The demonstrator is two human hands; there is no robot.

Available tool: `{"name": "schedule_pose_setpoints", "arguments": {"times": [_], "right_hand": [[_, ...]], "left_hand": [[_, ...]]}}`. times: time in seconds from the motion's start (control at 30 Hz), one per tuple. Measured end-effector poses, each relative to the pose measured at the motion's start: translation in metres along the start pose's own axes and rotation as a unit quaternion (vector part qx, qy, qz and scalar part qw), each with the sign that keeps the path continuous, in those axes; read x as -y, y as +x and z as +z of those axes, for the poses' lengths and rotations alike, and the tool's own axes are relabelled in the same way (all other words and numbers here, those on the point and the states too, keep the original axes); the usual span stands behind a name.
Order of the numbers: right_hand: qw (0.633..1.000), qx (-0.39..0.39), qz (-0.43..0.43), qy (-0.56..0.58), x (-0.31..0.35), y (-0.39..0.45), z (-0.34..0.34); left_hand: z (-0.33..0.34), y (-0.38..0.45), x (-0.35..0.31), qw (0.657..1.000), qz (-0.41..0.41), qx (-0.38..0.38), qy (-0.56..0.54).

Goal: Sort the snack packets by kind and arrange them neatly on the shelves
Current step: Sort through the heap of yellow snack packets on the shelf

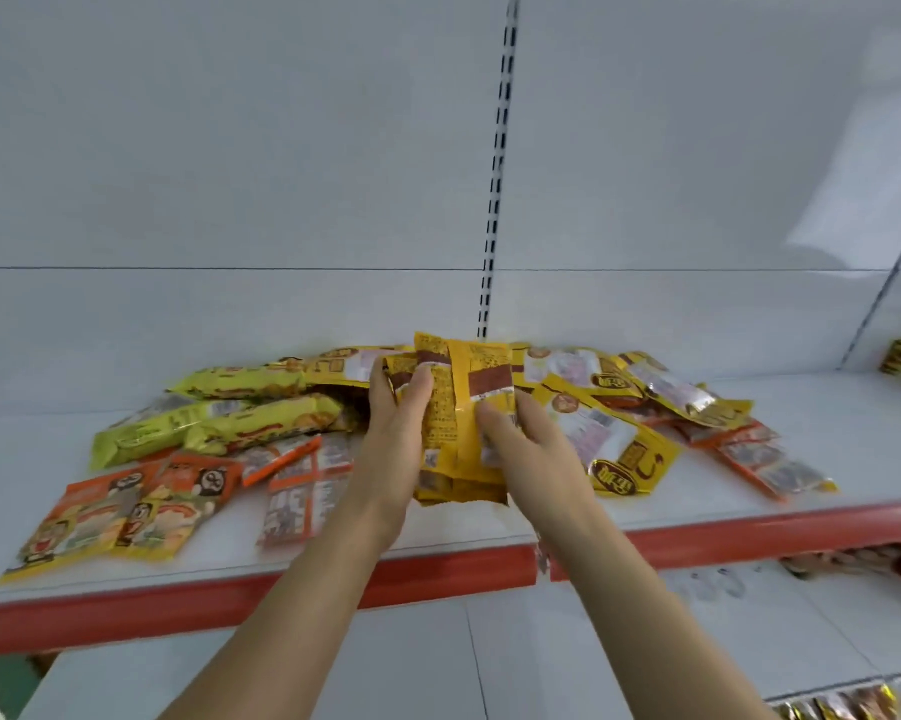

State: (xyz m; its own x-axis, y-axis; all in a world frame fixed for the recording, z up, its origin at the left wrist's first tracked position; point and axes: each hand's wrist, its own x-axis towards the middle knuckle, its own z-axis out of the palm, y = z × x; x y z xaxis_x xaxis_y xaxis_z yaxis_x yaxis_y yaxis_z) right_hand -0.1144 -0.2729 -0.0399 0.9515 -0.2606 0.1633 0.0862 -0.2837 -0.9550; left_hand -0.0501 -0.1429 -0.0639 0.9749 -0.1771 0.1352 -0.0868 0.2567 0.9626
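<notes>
Stack of yellow packets (459, 423) w/ brown bands is held upright between both hands just above the shelf (490, 517), its lower edge close to the shelf top, probably to square up one kind before laying it down as a neat pile. Left hand (394, 449) grips the stack's left side, fingers (412, 392) curled over the front, thumb side hidden behind. Right hand (529, 449) holds the right side, fingers narrow, pinching the front near the brown band; can't tell how many packets are in the stack. Just right of the right fingers: loose yellow packets w/ red-gold logos (620, 449), overlapping, unsorted. Further right, orange-edged packets (770, 459) lie flat. Left of the left fingers: green-yellow long packets (220, 423) heaped side by side, then orange cartoon packets (121, 517) nearer the shelf's red front edge (230, 605). Sorting looks partly done: kinds are roughly grouped, not yet lined up.
</notes>
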Motion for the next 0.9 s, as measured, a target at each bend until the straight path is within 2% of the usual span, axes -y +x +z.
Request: {"name": "schedule_pose_setpoints", "arguments": {"times": [0.07,0.2,0.33,0.43,0.6,0.7,0.9], "right_hand": [[1.000,0.010,0.013,-0.013,-0.003,-0.003,-0.023],[0.999,-0.019,0.008,0.035,-0.010,-0.014,-0.075],[0.995,-0.090,-0.014,0.047,-0.022,-0.027,-0.135],[0.989,-0.147,-0.023,0.015,-0.030,-0.043,-0.185],[0.975,-0.216,-0.029,0.041,-0.052,-0.069,-0.277],[0.965,-0.257,-0.011,0.047,-0.070,-0.077,-0.338],[0.965,-0.263,0.009,0.025,-0.108,-0.079,-0.469]], "left_hand": [[0.022,0.007,0.005,0.998,-0.026,0.055,0.008],[0.075,0.025,0.014,0.982,-0.087,0.166,0.039],[0.148,0.016,0.028,0.961,-0.112,0.244,0.068],[0.206,0.001,0.040,0.962,-0.099,0.248,0.059],[0.314,-0.031,0.051,0.962,-0.009,0.262,0.070],[0.378,-0.043,0.071,0.957,-0.008,0.286,0.055],[0.506,-0.070,0.102,0.939,-0.009,0.335,0.079]]}}
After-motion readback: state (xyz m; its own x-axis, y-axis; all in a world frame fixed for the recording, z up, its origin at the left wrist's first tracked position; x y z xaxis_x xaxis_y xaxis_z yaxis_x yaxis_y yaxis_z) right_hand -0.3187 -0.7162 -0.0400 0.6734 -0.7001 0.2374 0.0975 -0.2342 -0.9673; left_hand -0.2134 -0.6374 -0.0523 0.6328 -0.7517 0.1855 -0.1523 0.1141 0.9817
